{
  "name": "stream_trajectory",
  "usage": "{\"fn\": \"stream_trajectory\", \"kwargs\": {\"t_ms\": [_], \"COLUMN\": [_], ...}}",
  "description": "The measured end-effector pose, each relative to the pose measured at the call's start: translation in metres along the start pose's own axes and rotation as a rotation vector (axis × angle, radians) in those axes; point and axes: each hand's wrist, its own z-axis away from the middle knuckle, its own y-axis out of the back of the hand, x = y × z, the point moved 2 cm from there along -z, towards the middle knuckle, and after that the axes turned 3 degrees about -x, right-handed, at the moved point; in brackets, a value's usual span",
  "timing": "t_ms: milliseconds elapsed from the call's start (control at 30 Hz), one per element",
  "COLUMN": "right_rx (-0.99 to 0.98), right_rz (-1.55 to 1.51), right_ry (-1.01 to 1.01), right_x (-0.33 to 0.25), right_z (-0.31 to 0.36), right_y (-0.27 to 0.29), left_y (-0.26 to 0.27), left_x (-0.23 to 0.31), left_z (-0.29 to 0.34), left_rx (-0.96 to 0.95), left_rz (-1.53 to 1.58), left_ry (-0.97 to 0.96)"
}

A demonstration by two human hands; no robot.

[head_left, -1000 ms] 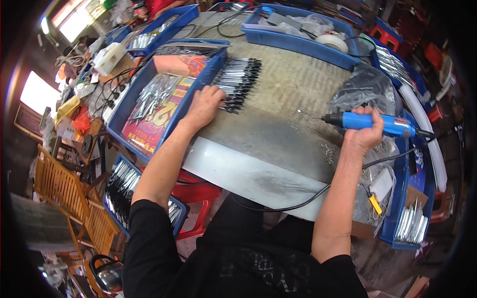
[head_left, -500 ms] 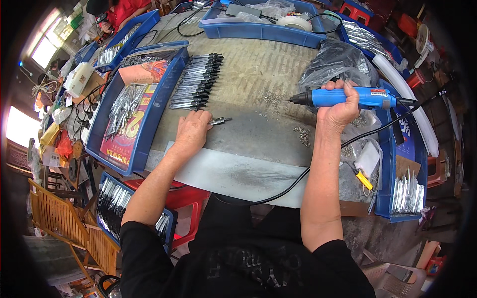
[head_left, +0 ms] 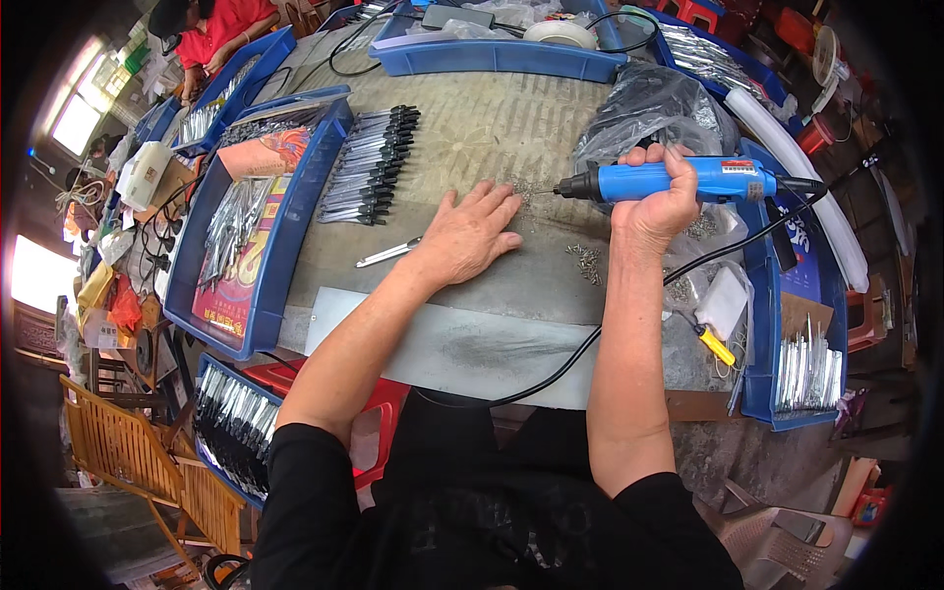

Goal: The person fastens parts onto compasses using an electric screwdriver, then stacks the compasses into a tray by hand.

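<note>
One wide counter [head_left: 462, 128] fills the middle of the room, its worn top bare at the centre. Blue trays edge it: a left tray [head_left: 264, 295] holding slim silver pieces and printed paper, a far tray [head_left: 501, 65] with plastic and a white roll, and a right tray [head_left: 760, 369] with more silver pieces standing at its near end. A whitish strip [head_left: 462, 344], smudged grey, lies along the near edge. A grey plastic bag [head_left: 649, 108] slumps at the right. Just nearer than the bag, held above the counter, is a blue power screwdriver [head_left: 678, 181], its thin tip pointing left. A row of black-ended silver pieces [head_left: 369, 162] lies beside the left tray. The right hand [head_left: 657, 202] has its fingers wrapped firmly round the screwdriver. The left hand [head_left: 472, 236] is palm down, its fingers spread and grasping nothing that I can see; what is under the palm is hidden. Just left of that hand, a single silver piece [head_left: 386, 254] lies slantwise. Tiny metal parts [head_left: 587, 264] sit in a small heap between the hands, slightly nearer than the screwdriver.
</note>
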Motion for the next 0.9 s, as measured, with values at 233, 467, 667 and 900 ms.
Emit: {"fn": "stream_trajectory", "kwargs": {"t_ms": [233,467,667,900], "right_rx": [0.052,0.054,0.045,0.040], "right_rz": [-0.070,-0.072,-0.080,-0.093], "right_ry": [0.042,0.044,0.034,0.035], "right_x": [-0.003,-0.004,-0.003,-0.004], "right_z": [-0.001,-0.001,0.000,-0.001], "right_y": [-0.002,-0.004,-0.007,-0.005], "left_y": [0.007,0.031,0.012,0.007], "left_x": [0.017,-0.011,0.011,0.025], "left_z": [0.016,0.037,0.039,0.041], "left_rx": [-0.338,-0.065,-0.191,-0.261], "left_rz": [-0.053,-0.084,-0.078,-0.086], "left_ry": [0.046,0.293,0.172,0.072]}}
